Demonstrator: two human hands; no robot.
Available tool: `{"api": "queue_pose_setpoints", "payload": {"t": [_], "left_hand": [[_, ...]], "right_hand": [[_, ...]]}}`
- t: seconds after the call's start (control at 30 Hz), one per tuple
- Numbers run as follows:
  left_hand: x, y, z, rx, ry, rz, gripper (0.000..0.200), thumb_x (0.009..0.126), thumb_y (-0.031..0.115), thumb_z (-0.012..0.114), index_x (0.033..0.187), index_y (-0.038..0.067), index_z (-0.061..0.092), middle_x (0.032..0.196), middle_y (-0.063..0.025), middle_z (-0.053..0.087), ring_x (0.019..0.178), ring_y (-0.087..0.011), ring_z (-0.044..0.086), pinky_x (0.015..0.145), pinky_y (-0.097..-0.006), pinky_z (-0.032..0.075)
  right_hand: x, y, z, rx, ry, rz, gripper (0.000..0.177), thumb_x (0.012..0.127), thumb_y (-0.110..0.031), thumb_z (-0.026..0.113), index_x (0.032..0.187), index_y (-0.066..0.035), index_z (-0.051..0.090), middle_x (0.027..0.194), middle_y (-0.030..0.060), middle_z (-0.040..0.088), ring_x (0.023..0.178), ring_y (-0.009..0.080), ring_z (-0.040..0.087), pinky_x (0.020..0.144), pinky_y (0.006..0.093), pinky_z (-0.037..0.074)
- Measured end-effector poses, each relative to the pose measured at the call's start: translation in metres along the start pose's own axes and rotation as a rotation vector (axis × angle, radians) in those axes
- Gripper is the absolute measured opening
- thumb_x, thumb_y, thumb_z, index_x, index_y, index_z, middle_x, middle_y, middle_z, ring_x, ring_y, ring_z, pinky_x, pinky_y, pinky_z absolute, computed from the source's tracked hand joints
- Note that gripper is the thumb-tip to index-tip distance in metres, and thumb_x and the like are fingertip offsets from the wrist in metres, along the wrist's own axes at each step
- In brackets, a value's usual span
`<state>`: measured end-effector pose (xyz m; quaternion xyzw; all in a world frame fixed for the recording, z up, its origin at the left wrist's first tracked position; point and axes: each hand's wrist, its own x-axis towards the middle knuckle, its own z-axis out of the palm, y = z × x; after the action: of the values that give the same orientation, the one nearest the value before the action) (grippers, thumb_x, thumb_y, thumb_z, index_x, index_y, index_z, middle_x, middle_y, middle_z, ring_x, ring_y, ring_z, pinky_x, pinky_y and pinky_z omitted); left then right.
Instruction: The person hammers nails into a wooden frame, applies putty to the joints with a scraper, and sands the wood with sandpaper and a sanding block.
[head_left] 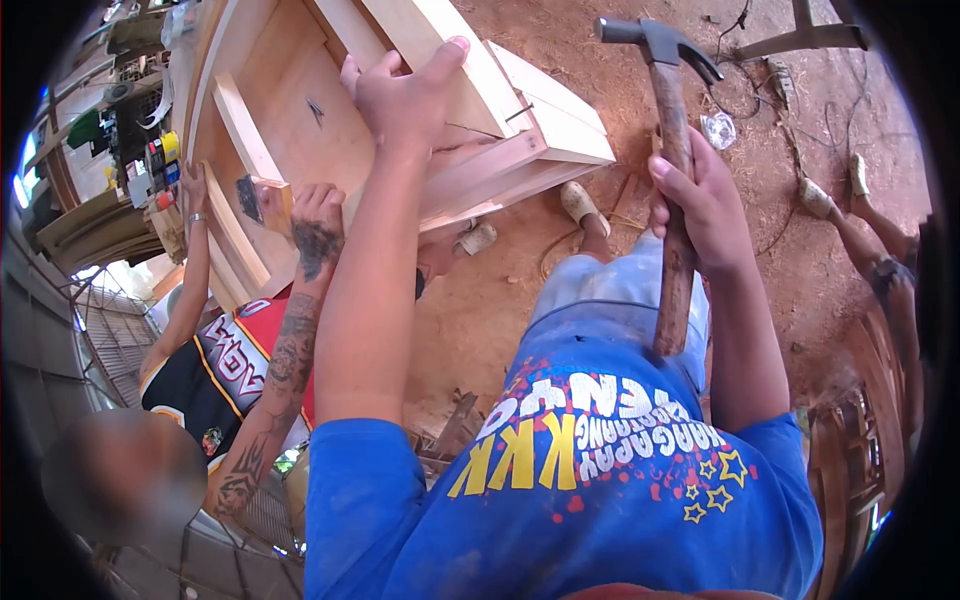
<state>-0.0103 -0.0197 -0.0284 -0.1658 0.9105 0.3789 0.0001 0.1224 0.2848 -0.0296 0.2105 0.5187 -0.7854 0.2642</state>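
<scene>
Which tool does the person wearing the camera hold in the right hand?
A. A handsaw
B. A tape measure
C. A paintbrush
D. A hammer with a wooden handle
D: the right hand is closed around the wooden handle of the hammer, whose metal head points away from the body, while the left hand holds the wooden frame.

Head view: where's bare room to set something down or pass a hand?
Free: dirt floor between the wooden frame and the jeans; the flat panel inside the frame, beside the left hand gripping it. Crowded: the frame's edge where a co-worker's hands hold a block; the ground past the hammer in the right hand, with cables and another person's feet.
</scene>
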Motion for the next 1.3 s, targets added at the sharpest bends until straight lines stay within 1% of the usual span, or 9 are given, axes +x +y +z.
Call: {"api": "queue_pose_setpoints", "payload": {"t": [0.17, 0.33, 0.53, 0.6, 0.8, 0.97, 1.07, 1.2, 1.3], "left_hand": [[-0.002, -0.001, 0.001, -0.038, -0.046, -0.002, 0.062, 0.073, 0.052, 0.086, 0.099, -0.004, 0.078, 0.160, -0.0372, 0.026, 0.157, -0.0362, 0.019, 0.117, -0.0420, 0.036], [-0.009, 0.007, 0.001, -0.060, -0.077, 0.003, 0.060, 0.075, 0.050, 0.085, 0.100, -0.005, 0.079, 0.154, -0.0350, 0.037, 0.156, -0.0356, 0.021, 0.119, -0.0414, 0.033], [-0.012, 0.007, 0.008, -0.119, -0.028, 0.018, 0.056, 0.075, 0.044, 0.086, 0.096, -0.007, 0.078, 0.132, -0.0267, 0.059, 0.130, -0.0281, 0.053, 0.115, -0.0366, 0.038], [-0.013, 0.010, 0.009, -0.150, -0.036, 0.017, 0.054, 0.075, 0.042, 0.086, 0.095, -0.008, 0.077, 0.127, -0.0241, 0.061, 0.118, -0.0252, 0.059, 0.112, -0.0352, 0.041], [-0.017, 0.013, 0.010, -0.130, -0.007, 0.058, 0.051, 0.075, 0.040, 0.086, 0.090, -0.007, 0.078, 0.117, -0.0195, 0.066, 0.106, -0.0218, 0.062, 0.110, -0.0334, 0.042], [-0.017, 0.017, 0.007, -0.118, -0.011, 0.079, 0.049, 0.076, 0.041, 0.085, 0.085, -0.007, 0.078, 0.109, -0.0184, 0.069, 0.099, -0.0220, 0.064, 0.111, -0.0334, 0.041], [-0.015, 0.019, 0.004, -0.119, -0.035, 0.052, 0.051, 0.075, 0.041, 0.086, 0.084, -0.008, 0.078, 0.110, -0.0196, 0.068, 0.097, -0.0222, 0.064, 0.108, -0.0338, 0.044], [-0.011, 0.018, 0.006, -0.119, -0.001, 0.067, 0.050, 0.075, 0.040, 0.086, 0.085, -0.008, 0.078, 0.106, -0.0172, 0.068, 0.097, -0.0217, 0.064, 0.102, -0.0342, 0.048], [-0.011, 0.017, 0.004, -0.122, -0.010, 0.034, 0.050, 0.075, 0.039, 0.086, 0.085, -0.009, 0.078, 0.105, -0.0169, 0.068, 0.098, -0.0215, 0.064, 0.099, -0.0342, 0.049]], "right_hand": [[-0.020, 0.006, 0.001, 0.027, -0.025, -0.032, 0.033, 0.104, -0.021, 0.063, 0.127, -0.001, 0.048, 0.071, -0.0011, 0.053, 0.051, 0.0072, 0.052, 0.045, 0.0237, 0.044], [-0.028, 0.024, 0.003, -0.045, -0.164, 0.012, 0.039, 0.103, -0.015, 0.065, 0.136, -0.004, 0.047, 0.077, -0.0009, 0.055, 0.051, 0.0054, 0.051, 0.045, 0.0231, 0.043], [-0.026, 0.027, -0.010, 0.017, 0.085, -0.116, 0.039, 0.102, -0.016, 0.067, 0.134, -0.004, 0.048, 0.080, 0.0003, 0.057, 0.051, 0.0055, 0.051, 0.045, 0.0228, 0.043], [-0.027, 0.026, -0.013, -0.034, 0.042, -0.054, 0.037, 0.102, -0.014, 0.066, 0.133, -0.004, 0.048, 0.085, 0.0020, 0.057, 0.053, 0.0063, 0.052, 0.046, 0.0233, 0.044], [-0.031, 0.029, -0.007, -0.150, -0.085, -0.018, 0.038, 0.100, -0.012, 0.066, 0.134, -0.004, 0.048, 0.085, 0.0015, 0.056, 0.055, 0.0064, 0.053, 0.048, 0.0251, 0.045], [-0.028, 0.018, -0.011, 0.141, 0.259, -0.330, 0.021, 0.105, -0.013, 0.059, 0.119, -0.006, 0.046, 0.077, 0.0013, 0.053, 0.049, 0.0076, 0.050, 0.045, 0.0238, 0.044], [-0.030, 0.020, 0.001, -0.008, 0.238, -0.199, 0.026, 0.102, -0.010, 0.062, 0.119, -0.005, 0.044, 0.083, 0.0017, 0.055, 0.054, 0.0078, 0.055, 0.047, 0.0229, 0.046], [-0.028, 0.029, 0.007, -0.126, -0.078, -0.095, 0.026, 0.100, -0.012, 0.067, 0.117, -0.004, 0.049, 0.084, 0.0027, 0.056, 0.055, 0.0086, 0.056, 0.047, 0.0240, 0.045], [-0.033, -0.003, -0.010, -0.050, 0.245, -0.163, 0.021, 0.101, -0.015, 0.066, 0.112, -0.005, 0.051, 0.083, 0.0023, 0.056, 0.055, 0.0069, 0.053, 0.048, 0.0242, 0.044]]}}
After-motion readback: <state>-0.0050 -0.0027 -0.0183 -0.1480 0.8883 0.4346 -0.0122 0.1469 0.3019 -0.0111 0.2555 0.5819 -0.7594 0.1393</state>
